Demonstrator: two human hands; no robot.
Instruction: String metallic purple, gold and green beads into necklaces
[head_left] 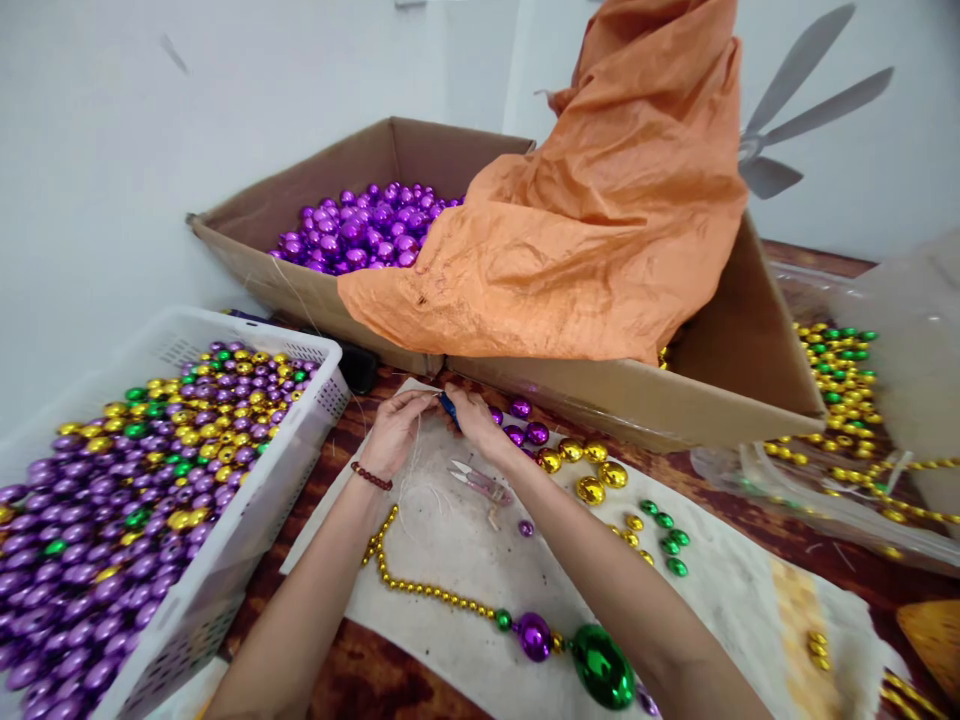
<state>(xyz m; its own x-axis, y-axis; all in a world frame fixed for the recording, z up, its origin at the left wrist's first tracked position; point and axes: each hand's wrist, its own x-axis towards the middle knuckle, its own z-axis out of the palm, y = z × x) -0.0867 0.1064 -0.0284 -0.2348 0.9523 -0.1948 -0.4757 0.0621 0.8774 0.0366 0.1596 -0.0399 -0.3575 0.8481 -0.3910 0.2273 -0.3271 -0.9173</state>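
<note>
My left hand (396, 432), with a beaded bracelet at its wrist, pinches a thin white string (420, 480) whose loops hang down onto a white cloth (457, 560). Fingertips nearly touching it, my right hand (474, 415) is closed around a small blue tool (448, 406) whose kind I cannot make out. Below the hands lie thread snips (481, 480), blades open to the left. A bead strand (442, 594) runs across the cloth, with small gold beads, then larger purple and green ones. My right forearm covers part of the cloth.
A white basket (330, 375) of mixed beads stands left. Behind, a cardboard box (300, 160) holds purple beads, with an orange sheet (585, 250) draped over it. Loose gold beads (591, 488) and green beads (670, 545) lie right. Farther right is a plastic-lined bin (765, 480).
</note>
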